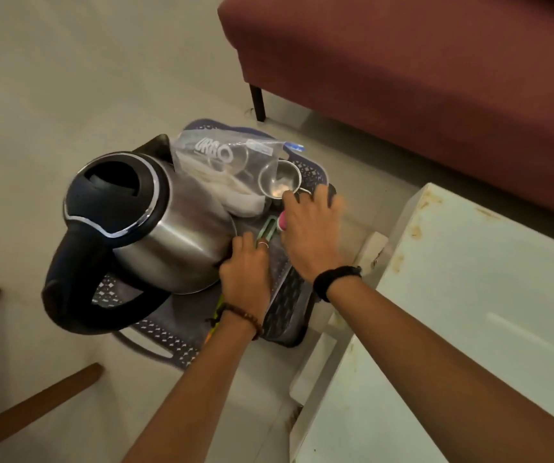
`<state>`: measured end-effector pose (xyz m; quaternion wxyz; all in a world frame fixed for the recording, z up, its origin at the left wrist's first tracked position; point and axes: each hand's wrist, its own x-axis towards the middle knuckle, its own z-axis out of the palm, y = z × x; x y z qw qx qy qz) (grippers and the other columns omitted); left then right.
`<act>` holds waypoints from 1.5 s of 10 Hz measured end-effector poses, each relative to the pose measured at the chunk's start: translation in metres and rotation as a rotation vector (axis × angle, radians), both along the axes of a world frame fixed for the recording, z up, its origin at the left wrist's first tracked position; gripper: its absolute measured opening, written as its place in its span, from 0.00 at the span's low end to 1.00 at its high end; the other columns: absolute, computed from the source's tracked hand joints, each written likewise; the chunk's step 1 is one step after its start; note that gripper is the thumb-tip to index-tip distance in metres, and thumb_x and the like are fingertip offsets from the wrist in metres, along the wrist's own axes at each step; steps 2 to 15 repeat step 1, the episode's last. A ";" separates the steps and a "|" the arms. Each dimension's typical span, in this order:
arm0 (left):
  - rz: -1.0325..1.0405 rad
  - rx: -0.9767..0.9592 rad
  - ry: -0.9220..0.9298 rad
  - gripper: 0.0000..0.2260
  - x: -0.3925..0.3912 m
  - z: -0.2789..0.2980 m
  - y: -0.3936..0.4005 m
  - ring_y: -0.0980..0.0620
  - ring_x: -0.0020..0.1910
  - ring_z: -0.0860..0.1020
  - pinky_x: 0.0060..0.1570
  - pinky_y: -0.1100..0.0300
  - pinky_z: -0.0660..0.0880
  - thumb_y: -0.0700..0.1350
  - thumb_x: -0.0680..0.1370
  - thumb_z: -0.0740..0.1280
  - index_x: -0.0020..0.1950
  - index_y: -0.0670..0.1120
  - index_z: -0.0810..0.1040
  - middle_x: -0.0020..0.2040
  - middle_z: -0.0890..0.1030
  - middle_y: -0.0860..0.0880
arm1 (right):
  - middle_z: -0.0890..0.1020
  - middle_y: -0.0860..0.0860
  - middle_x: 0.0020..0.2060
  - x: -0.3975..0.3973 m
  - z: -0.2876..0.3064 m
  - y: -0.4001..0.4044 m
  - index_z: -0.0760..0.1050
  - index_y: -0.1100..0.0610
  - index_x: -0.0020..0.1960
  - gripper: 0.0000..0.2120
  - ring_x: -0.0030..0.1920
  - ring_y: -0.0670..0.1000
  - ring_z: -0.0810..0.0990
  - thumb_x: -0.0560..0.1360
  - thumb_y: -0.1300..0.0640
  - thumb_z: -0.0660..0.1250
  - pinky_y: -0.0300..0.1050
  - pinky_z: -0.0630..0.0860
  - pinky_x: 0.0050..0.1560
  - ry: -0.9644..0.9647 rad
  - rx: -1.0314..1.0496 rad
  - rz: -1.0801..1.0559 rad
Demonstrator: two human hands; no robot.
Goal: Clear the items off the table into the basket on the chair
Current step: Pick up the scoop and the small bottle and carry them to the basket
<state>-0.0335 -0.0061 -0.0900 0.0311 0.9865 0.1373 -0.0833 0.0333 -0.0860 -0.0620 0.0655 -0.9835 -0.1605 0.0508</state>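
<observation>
A dark perforated basket [289, 305] sits low in the middle of the view. Inside it a steel kettle [168, 235] with a black lid and handle leans to the left. Behind the kettle lie a clear plastic bag [222, 155] with white lettering, a white cloth [245, 202] and a small steel cup [277, 180]. My left hand [245, 272] presses against the kettle's base, fingers curled at a green loop-handled utensil [267, 228]. My right hand [312, 235] is blurred and reaches over the basket's right rim, above a pink-tipped item [282, 223], thumb by the cup's handle.
A white stained table [469, 312] stands at the right, close to the basket. A maroon sofa [419, 78] with a black leg fills the top right. Brown wooden bars [35, 406] cross the lower left over the pale floor.
</observation>
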 end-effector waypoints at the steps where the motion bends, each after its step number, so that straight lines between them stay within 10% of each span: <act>1: -0.023 0.019 -0.023 0.11 -0.003 0.001 0.003 0.50 0.60 0.70 0.41 0.58 0.75 0.46 0.79 0.58 0.60 0.47 0.70 0.60 0.72 0.48 | 0.79 0.55 0.53 0.004 0.004 0.003 0.70 0.55 0.59 0.11 0.60 0.58 0.67 0.77 0.58 0.59 0.53 0.63 0.58 0.004 -0.023 0.047; 15: -0.023 0.019 -0.023 0.11 -0.003 0.001 0.003 0.50 0.60 0.70 0.41 0.58 0.75 0.46 0.79 0.58 0.60 0.47 0.70 0.60 0.72 0.48 | 0.79 0.55 0.53 0.004 0.004 0.003 0.70 0.55 0.59 0.11 0.60 0.58 0.67 0.77 0.58 0.59 0.53 0.63 0.58 0.004 -0.023 0.047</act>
